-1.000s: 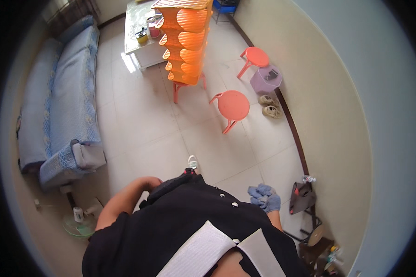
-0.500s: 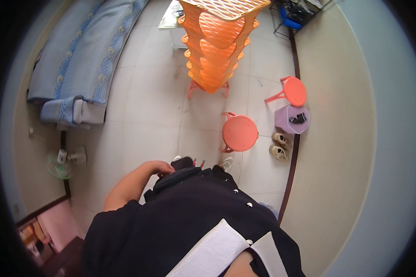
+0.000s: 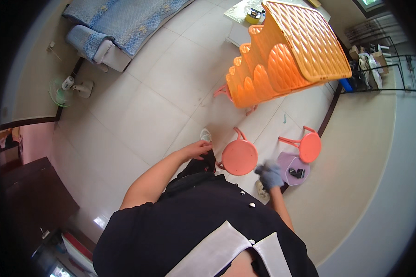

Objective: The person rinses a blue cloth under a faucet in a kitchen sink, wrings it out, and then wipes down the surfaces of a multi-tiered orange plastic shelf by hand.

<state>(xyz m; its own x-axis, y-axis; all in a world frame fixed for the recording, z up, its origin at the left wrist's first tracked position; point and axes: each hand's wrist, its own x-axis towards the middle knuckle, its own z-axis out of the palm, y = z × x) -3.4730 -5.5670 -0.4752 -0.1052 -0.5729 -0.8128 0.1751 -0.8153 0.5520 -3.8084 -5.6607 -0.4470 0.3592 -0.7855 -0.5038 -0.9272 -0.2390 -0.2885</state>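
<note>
My left hand (image 3: 199,150) hangs in front of my dark trousers, its fingers loosely extended and nothing in them. To the right, my right hand (image 3: 276,184) is closed round a grey-blue cloth (image 3: 269,171), blurred by motion and covering most of the fingers. Between the two hands stands a round red stool (image 3: 239,157). Just beyond the cloth is a lilac hexagonal stool or bin (image 3: 287,161) with a small black item (image 3: 296,173) on top. A tall stack of orange plastic chairs or stools (image 3: 268,69) rises ahead, with red legs beneath it.
Another red stool (image 3: 309,147) stands by the right wall. Beige shoes (image 3: 262,190) lie partly hidden under my right forearm. A table (image 3: 240,16) is behind the stack, a loaded black rack (image 3: 374,67) at far right. Blue-covered sofa (image 3: 134,27) and fan (image 3: 78,87) are at left.
My view has swung left, so the room has shifted and tilted. My right hand has come into view with the cloth. My left hand has moved away from my shirt's front.
</note>
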